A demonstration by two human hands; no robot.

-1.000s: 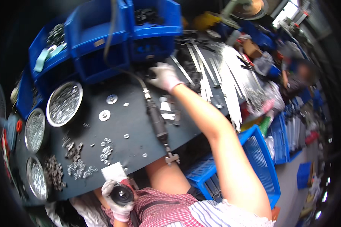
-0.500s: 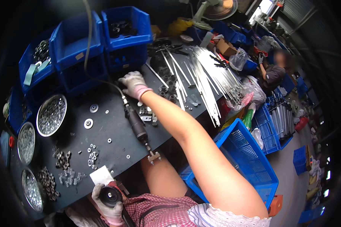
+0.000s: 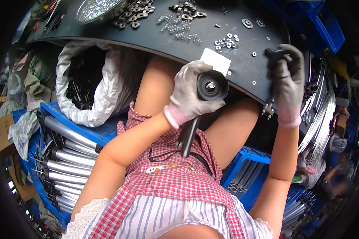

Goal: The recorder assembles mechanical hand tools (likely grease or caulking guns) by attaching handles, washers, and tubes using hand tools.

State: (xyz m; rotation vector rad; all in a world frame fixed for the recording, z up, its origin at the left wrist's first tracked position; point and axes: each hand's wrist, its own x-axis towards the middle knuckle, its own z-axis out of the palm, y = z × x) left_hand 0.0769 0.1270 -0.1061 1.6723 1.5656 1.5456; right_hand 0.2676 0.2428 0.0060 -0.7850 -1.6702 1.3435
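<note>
My left hand (image 3: 193, 89), in a pale glove with a pink cuff, is closed around a black round part (image 3: 212, 85) with a metal centre, held above my lap. A black tube (image 3: 190, 137) extends below that hand; whether it joins the round part is hidden. My right hand (image 3: 290, 75), gloved alike, curls around a black piece (image 3: 273, 56) over the table's right side. Motion smears that piece. Just below it, the two-pronged metal bit (image 3: 268, 110) of a dark power driver sticks out at the table edge. I cannot tell whether the black piece belongs to the driver.
A white block (image 3: 215, 61) sits at the table's front edge. Behind it lie small washers (image 3: 226, 42), springs (image 3: 178, 30) and metal links (image 3: 136, 12). Blue crates with metal tubes (image 3: 70, 165) flank me, and a white sack (image 3: 103, 99) stands under the table.
The view has swung toward my lap and the table's left side. My right hand has come back from beside the blue bins, now around a black piece. My left hand keeps the round part.
</note>
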